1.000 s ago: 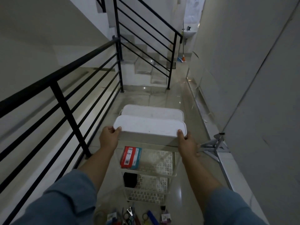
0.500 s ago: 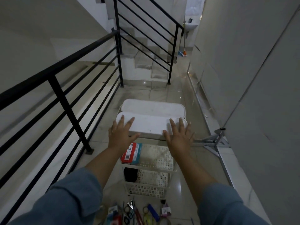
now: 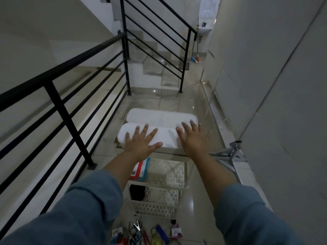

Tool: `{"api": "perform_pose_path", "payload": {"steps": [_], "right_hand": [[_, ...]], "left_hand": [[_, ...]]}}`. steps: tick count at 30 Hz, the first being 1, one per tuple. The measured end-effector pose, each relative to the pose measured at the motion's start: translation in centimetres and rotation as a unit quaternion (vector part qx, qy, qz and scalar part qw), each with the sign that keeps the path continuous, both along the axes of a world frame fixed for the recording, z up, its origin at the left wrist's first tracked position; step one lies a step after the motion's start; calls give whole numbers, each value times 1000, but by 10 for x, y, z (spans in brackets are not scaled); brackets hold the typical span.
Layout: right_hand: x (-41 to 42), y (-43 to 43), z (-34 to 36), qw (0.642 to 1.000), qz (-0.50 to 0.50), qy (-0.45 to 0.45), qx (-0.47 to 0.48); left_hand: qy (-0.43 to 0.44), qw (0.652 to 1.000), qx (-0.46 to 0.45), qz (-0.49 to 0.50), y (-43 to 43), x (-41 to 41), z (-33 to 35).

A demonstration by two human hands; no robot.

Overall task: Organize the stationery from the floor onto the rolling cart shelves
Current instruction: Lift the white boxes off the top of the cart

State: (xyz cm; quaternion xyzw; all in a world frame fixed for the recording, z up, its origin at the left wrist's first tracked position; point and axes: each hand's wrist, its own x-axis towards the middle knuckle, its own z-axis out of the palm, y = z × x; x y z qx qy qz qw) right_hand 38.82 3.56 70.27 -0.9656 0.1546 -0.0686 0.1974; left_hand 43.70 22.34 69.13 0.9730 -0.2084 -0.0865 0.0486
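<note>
A white rolling cart [image 3: 184,186] stands on the tiled floor in front of me. Two white oblong lidded boxes lie on its top: a near one [image 3: 166,137] and a far one [image 3: 159,115]. My left hand [image 3: 139,142] and my right hand [image 3: 192,138] lie flat with spread fingers on the near box's lid. A red and blue packet [image 3: 140,169] sits on the upper perforated shelf, a black object [image 3: 137,192] on the shelf below. Stationery [image 3: 145,234] lies on the floor at the bottom edge: scissors, clips, pens, small boxes.
A black metal railing [image 3: 65,110] runs along the left, close to the cart. Stairs [image 3: 155,68] rise beyond it. A white wall closes the right side, with a folded metal stand [image 3: 231,152] at its foot. A broom [image 3: 196,57] leans far down the hallway.
One second ago both hands gripped the near box by its ends. They let go and now lie flat on its lid. The box sits lower on the cart top.
</note>
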Motion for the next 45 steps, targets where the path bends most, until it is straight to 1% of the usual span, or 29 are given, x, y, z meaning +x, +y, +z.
{"api": "perform_pose_path", "payload": {"steps": [4,7,9,11,14,15,19,23,26,30,33,36,38,41,45], "right_hand": [[27,-10,9,995,69,71,-11],[44,-17,0,980,120,139,-72],[53,-22,-10,974,139,152,-98],[58,-21,-17,976,128,157,-80],[60,-17,-19,989,76,127,-24],[56,-15,-18,990,68,123,-19],[44,-12,-18,989,69,122,-41],[33,-8,-15,990,86,95,-53],[6,2,-20,994,84,38,-53],[-39,18,-39,995,92,-30,-9],[-67,26,-56,990,106,-98,5],[-90,37,-75,981,106,-153,54],[-106,48,-87,977,98,-161,100],[-135,69,-107,968,83,-161,172],[-180,107,-136,965,47,-150,211]], "left_hand": [[-4,1000,-14,8,1,-1,-4],[-10,1000,-22,9,1,-3,-5],[-12,1000,-23,11,1,-4,-7],[-10,1000,-24,13,1,-4,-7],[-3,1000,-26,14,1,-1,-5],[-2,1000,-25,13,1,-1,-5],[-4,1000,-19,8,1,-1,-6],[-2,1000,-25,7,2,2,-7],[-6,999,-40,20,1,-1,-7],[-73,990,-109,48,-2,-15,-1],[-115,980,-155,41,5,-36,-6],[-132,974,-181,20,20,-66,-21],[-121,973,-197,8,31,-87,-32],[-71,975,-210,2,51,-117,-58],[14,975,-221,-16,86,-153,-100]]}}
